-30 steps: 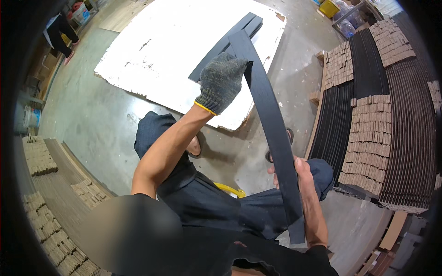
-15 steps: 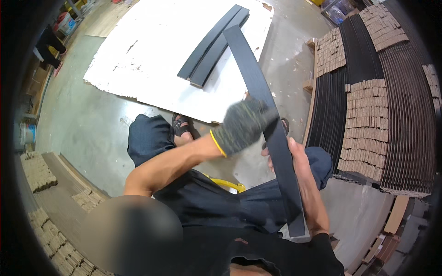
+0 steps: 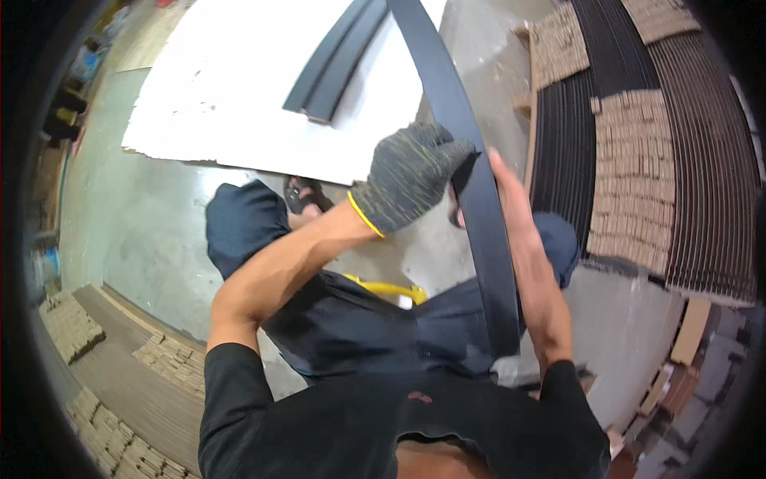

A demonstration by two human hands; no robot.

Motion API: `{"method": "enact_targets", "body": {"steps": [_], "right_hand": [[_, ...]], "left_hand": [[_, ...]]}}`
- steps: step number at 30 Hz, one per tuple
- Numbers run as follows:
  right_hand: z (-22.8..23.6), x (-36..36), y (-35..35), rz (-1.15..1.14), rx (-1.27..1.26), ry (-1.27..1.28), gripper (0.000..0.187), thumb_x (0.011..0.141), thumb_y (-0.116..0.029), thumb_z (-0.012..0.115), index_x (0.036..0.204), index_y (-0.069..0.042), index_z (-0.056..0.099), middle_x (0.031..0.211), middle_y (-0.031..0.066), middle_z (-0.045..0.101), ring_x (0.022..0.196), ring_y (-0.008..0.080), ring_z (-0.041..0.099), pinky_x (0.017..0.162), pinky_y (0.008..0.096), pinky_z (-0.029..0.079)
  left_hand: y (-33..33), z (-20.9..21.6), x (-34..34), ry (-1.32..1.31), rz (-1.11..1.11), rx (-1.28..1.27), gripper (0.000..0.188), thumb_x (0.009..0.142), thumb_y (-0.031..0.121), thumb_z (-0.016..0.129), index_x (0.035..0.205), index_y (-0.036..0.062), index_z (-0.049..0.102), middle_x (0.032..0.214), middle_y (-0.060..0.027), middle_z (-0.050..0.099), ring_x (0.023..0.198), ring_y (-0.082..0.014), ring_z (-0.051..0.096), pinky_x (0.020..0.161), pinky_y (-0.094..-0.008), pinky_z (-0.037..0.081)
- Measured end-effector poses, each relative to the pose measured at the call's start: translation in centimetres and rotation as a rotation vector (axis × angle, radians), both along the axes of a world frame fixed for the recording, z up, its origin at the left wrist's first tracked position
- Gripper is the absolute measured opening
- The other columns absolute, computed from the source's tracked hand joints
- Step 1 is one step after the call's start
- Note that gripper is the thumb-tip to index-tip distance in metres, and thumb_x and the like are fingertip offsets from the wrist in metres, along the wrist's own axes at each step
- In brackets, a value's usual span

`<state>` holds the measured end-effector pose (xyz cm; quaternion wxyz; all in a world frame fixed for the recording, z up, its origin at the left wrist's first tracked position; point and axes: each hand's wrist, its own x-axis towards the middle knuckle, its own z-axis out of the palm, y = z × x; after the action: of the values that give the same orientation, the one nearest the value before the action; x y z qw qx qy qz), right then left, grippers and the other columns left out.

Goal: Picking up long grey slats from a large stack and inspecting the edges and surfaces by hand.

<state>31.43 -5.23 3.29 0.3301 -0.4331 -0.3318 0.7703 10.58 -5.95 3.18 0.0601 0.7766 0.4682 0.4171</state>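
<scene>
A long, narrow dark grey board [image 3: 488,255] slants across my lap, its near end by my right thigh and its far end past the picture's top. My bare right hand [image 3: 511,188] grips its right edge, the thumb side along the edge and some fingertips showing under the left side. My left hand [image 3: 411,176], in a dark knitted glove with a yellow cuff, is closed against the board's left edge. A small black piece [image 3: 463,174] shows under its fingertips; I cannot make out what it is. Two similar dark boards [image 3: 339,64] lie side by side beyond.
A low white-topped platform [image 3: 239,104] bears those two boards. Tall stacks of dark strips with brown ends [image 3: 634,184] stand on the right, and more strips [image 3: 136,351] at lower left. Something curved and yellow [image 3: 383,289] shows between my legs. My sandalled foot [image 3: 302,198] is beside the platform.
The view has shifted, so the platform and stacks sit higher. My left hand, blurred over the board before, is now at its left edge. My right hand still holds the board.
</scene>
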Motion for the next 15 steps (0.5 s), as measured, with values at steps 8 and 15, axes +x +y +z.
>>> {"method": "enact_targets", "body": {"steps": [8,15], "right_hand": [[1.3,-4.4,3.9,-0.198,0.106,-0.094,0.056,0.111,-0.046,0.035,0.125,-0.003,0.067,0.104,0.0099,0.072,0.081,0.0133,0.069,0.07,0.0272,0.058],[0.1,-4.2,5.4,-0.089,0.197,0.06,0.061,0.111,-0.047,0.03,0.125,0.001,0.064,0.107,0.0116,0.072,0.078,0.014,0.065,0.073,0.0291,0.059]], "left_hand": [[2.0,-1.4,-0.1,0.036,0.034,0.147,0.03,0.084,0.016,0.074,0.114,0.0199,0.075,0.087,-0.0072,0.07,0.081,-0.0246,0.07,0.066,-0.0374,0.057],[-2.3,-0.6,1.7,-0.021,-0.186,0.091,0.044,0.077,0.013,0.073,0.12,0.019,0.07,0.101,-0.0072,0.07,0.085,-0.0292,0.07,0.07,-0.0396,0.058]]}}
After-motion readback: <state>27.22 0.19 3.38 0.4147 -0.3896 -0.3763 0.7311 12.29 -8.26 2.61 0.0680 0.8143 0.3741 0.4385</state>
